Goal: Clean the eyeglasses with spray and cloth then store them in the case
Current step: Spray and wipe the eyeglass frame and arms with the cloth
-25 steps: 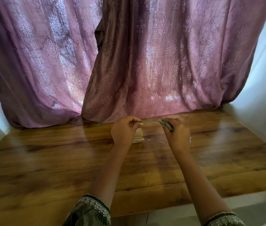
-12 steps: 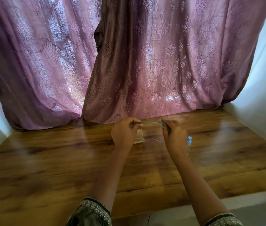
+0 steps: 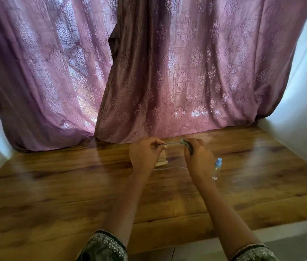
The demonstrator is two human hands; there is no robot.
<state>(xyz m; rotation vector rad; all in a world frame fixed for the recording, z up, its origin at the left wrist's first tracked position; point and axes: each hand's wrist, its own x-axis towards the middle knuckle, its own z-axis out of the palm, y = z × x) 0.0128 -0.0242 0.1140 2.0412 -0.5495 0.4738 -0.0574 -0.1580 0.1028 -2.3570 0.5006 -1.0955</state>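
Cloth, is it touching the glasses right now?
Touching. The head view shows the glasses running straight into the cloth, which the right hand pinches over that end; the left hand holds the other end.

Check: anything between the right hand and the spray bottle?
Nothing visible. The spray bottle stands on the table just right of the right hand, with no object between them. But that hand is busy: it grips the cloth against the eyeglasses, which the left hand holds.
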